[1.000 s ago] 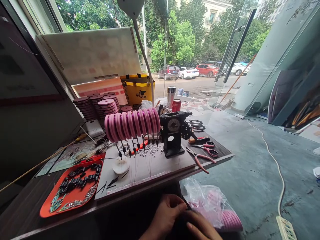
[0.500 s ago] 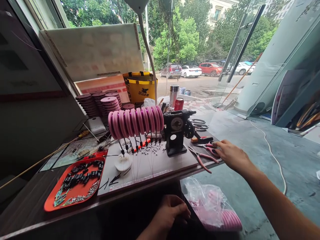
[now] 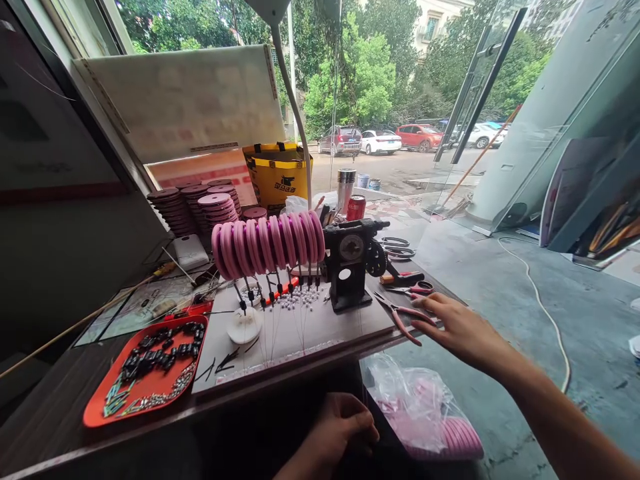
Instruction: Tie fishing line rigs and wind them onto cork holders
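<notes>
Right hand [image 3: 463,330] just went from the scissors [image 3: 423,287] to the pliers [image 3: 403,325] near the surface's [image 3: 55,407] front right corner, fingers loosely spread, so pliers seem favoured. Left hand [image 3: 347,423]'s curled below the front edge; can't tell if it's pinching anything.

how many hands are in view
2: the left hand low in the picture, in front of the table; the right hand at the pink-handled pliers.
</notes>
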{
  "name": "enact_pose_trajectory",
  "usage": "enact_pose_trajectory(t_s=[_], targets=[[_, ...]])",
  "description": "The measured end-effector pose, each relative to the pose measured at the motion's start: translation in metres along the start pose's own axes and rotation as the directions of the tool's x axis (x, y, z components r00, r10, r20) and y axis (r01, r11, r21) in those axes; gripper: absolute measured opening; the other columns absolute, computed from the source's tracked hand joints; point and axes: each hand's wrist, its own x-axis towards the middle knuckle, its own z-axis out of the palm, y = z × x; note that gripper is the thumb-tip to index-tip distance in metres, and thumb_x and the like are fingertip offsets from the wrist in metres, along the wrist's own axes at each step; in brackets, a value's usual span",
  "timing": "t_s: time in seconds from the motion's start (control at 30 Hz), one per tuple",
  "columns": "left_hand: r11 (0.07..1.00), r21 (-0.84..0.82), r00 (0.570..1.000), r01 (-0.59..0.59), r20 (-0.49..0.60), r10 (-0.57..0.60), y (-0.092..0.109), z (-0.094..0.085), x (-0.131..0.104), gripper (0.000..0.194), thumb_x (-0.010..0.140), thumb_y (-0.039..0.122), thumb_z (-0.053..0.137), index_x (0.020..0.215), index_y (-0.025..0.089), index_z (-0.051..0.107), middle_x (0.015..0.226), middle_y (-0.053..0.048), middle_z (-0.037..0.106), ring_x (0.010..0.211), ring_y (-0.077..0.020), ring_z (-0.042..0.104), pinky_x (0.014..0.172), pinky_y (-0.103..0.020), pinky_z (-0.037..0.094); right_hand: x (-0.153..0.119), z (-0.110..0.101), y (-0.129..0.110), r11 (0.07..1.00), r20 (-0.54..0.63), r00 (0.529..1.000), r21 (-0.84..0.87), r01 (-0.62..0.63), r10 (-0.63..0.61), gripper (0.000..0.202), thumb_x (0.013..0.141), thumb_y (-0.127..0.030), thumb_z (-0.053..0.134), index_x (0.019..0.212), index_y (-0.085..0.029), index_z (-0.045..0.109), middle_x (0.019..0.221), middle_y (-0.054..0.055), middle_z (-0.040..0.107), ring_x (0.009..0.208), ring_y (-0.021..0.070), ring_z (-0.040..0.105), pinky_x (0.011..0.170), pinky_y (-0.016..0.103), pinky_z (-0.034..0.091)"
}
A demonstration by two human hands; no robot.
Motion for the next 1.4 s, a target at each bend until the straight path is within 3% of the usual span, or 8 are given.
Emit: enact_pose_trajectory(t_s=[0.1,0.2,0.3,0.4,0.53,0.73,0.93,1.4], targets=[[1.000,-0.014,1.000,0.015,0.003,-0.015,-0.001,0.001,0.000,0.030,0.056,0.039,0.075,0.060,0.015,0.058,0.052,-0.002,0.064,0.050,-0.0147,0.058,0.048,-0.026,0.039,-0.004,0.004,-0.009,0.999,0.025,1.000,-0.048,0.005,-0.003,0.050,0.075,-0.049,0.059,0.114,-0.017,0.059,0.123,0.015,0.055,0.114,0.0334,0.049,0.089,0.045,0.041],[0.999,-0.031,0.999,0.033,-0.003,-0.033,-0.002,0.001,0.000,0.030,0.057,0.038,0.075,0.062,0.016,0.056,0.053,0.000,0.064,0.051,-0.0160,0.061,0.049,-0.027,0.040,-0.001,0.007,-0.018,0.997,0.048,0.999,-0.073,-0.017,0.020,0.049,0.073,-0.038,0.061,0.115,-0.014,0.057,0.125,0.018,0.052,0.116,0.0362,0.046,0.089,0.050,0.040],[0.999,-0.041,0.999,0.036,-0.007,-0.036,-0.004,0.001,0.001,0.030,0.058,0.037,0.074,0.064,0.017,0.054,0.052,0.001,0.064,0.051,-0.0159,0.061,0.050,-0.027,0.041,0.004,0.006,-0.024,0.997,0.074,0.997,-0.068,-0.031,0.036,0.050,0.070,-0.025,0.060,0.117,-0.010,0.055,0.124,0.020,0.052,0.116,0.0362,0.046,0.087,0.048,0.042],[0.999,-0.044,1.000,0.031,0.000,-0.031,-0.006,-0.001,0.002,0.030,0.058,0.038,0.075,0.063,0.016,0.054,0.051,0.001,0.064,0.050,-0.0154,0.061,0.049,-0.027,0.041,0.005,0.004,-0.021,0.999,0.081,0.996,-0.040,-0.024,0.028,0.054,0.068,-0.028,0.063,0.118,-0.009,0.054,0.126,0.020,0.051,0.118,0.0364,0.045,0.089,0.046,0.041],[0.998,-0.065,1.000,0.022,0.010,-0.022,-0.006,-0.002,0.001,0.030,0.058,0.038,0.075,0.062,0.016,0.055,0.055,-0.001,0.067,0.056,-0.0172,0.063,0.049,-0.027,0.042,0.004,-0.005,0.001,0.999,0.067,0.998,0.034,-0.009,0.007,0.050,0.078,-0.045,0.054,0.119,-0.017,0.054,0.125,0.014,0.055,0.114,0.0303,0.051,0.087,0.040,0.045],[0.992,-0.123,0.999,0.038,0.034,-0.034,-0.005,-0.001,-0.001,0.028,0.058,0.034,0.076,0.063,0.016,0.055,0.063,-0.005,0.071,0.063,-0.0185,0.067,0.055,-0.028,0.046,0.006,-0.022,0.033,0.992,0.016,0.994,0.073,-0.107,0.106,0.037,0.085,-0.035,0.037,0.107,-0.017,0.061,0.105,0.012,0.066,0.092,0.0291,0.062,0.071,0.037,0.049],[0.989,-0.140,0.997,0.049,0.064,-0.041,-0.007,-0.001,0.003,0.031,0.057,0.035,0.077,0.062,0.015,0.054,0.059,-0.003,0.070,0.053,-0.0167,0.067,0.050,-0.026,0.046,0.013,-0.021,0.030,0.991,0.046,0.995,0.097,-0.091,0.087,0.026,0.082,-0.027,0.043,0.093,-0.025,0.067,0.091,0.005,0.071,0.082,0.0255,0.064,0.064,0.031,0.047],[0.988,-0.146,0.996,0.042,0.084,-0.030,-0.015,-0.005,0.005,0.034,0.059,0.039,0.077,0.065,0.015,0.053,0.059,-0.001,0.069,0.048,-0.0141,0.066,0.045,-0.022,0.044,0.011,-0.012,0.039,0.987,0.032,0.993,0.110,-0.116,0.113,0.025,0.081,-0.028,0.044,0.094,-0.023,0.065,0.083,0.005,0.071,0.074,0.0254,0.065,0.058,0.031,0.045]])
